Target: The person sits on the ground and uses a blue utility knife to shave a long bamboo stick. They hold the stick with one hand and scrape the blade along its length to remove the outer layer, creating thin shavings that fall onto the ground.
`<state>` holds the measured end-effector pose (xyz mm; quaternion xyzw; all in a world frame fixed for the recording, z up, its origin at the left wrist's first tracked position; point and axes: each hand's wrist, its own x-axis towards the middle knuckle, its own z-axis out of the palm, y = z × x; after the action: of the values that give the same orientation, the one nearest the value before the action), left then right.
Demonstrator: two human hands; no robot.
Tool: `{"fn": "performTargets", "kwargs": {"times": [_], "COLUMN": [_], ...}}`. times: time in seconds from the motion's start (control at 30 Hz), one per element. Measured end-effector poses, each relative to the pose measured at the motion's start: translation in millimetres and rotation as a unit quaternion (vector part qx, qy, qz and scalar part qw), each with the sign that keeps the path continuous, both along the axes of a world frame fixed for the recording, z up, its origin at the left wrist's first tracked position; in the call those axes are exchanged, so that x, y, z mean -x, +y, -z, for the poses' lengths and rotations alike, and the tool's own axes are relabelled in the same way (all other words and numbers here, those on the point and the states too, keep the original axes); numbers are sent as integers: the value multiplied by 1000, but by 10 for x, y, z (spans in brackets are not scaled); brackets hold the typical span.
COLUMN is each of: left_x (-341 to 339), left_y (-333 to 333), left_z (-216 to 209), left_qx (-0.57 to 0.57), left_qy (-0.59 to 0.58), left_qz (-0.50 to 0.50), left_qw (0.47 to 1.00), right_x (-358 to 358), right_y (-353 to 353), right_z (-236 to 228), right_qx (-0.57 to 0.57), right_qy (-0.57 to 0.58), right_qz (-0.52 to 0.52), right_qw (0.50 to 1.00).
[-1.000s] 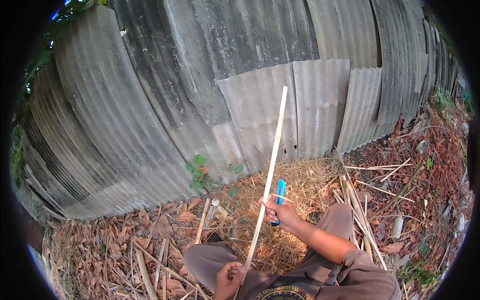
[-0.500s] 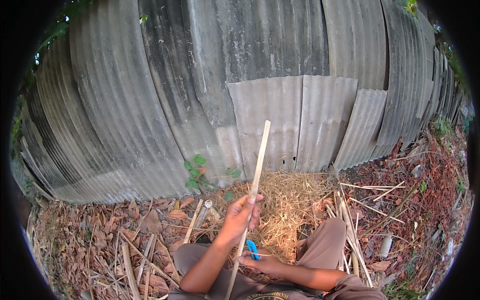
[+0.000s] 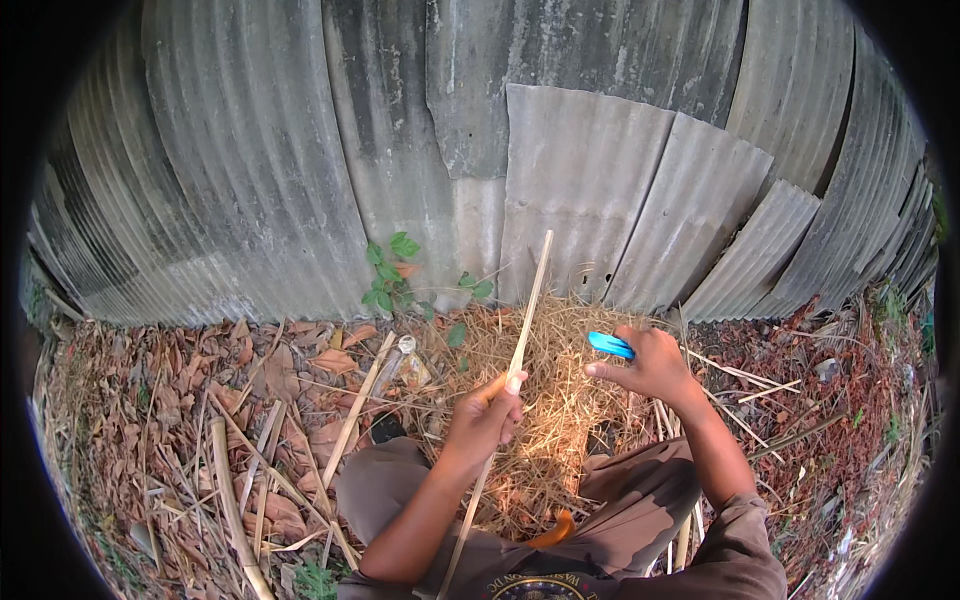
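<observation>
A long, pale bamboo strip [image 3: 531, 318] slants up from my lap, its top end in front of the corrugated sheets. My left hand [image 3: 482, 420] grips it near the middle, thumb pressed along the strip. Off to the right and apart from the strip, my right hand [image 3: 648, 362] is closed around what looks like a blue utility knife [image 3: 610, 345]; its blade cannot be made out. Thin shavings [image 3: 555, 410] lie piled on the ground below both hands. Between my legs rests a curved orange object [image 3: 553, 531], its kind unclear.
A wall of grey corrugated sheets [image 3: 590, 180] stands ahead. Dry leaves [image 3: 285, 375] and bamboo pieces [image 3: 232, 500] litter the ground at left; more thin strips [image 3: 740, 375] lie at right. A small green plant [image 3: 385, 270] grows by the wall. My bent knees [image 3: 385, 480] flank the shavings.
My right hand has moved up and right, away from the lower part of the strip, carrying the blue knife. My left hand still holds the strip. The view has tilted down.
</observation>
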<state>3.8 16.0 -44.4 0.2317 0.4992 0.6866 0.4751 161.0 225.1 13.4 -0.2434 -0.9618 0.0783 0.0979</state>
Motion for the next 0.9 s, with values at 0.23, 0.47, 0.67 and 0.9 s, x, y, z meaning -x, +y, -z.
{"fn": "performTargets", "kwargs": {"times": [0.23, 0.47, 0.67, 0.9], "left_x": [32, -21, -200, -337], "left_y": [30, 44, 73, -15], "left_z": [27, 198, 306, 304], "left_qx": [35, 77, 100, 152], "left_qy": [-11, 19, -39, -118], "left_qz": [-23, -27, -4, -3], "left_qw": [999, 996, 994, 981], "right_x": [663, 700, 688, 649], "right_y": [-137, -159, 138, 97], "right_z": [475, 687, 939, 924], "right_qx": [-21, -23, -56, 15], "right_qy": [149, 98, 96, 46], "right_qz": [-118, -147, -49, -44], "right_qw": [982, 984, 993, 998]}}
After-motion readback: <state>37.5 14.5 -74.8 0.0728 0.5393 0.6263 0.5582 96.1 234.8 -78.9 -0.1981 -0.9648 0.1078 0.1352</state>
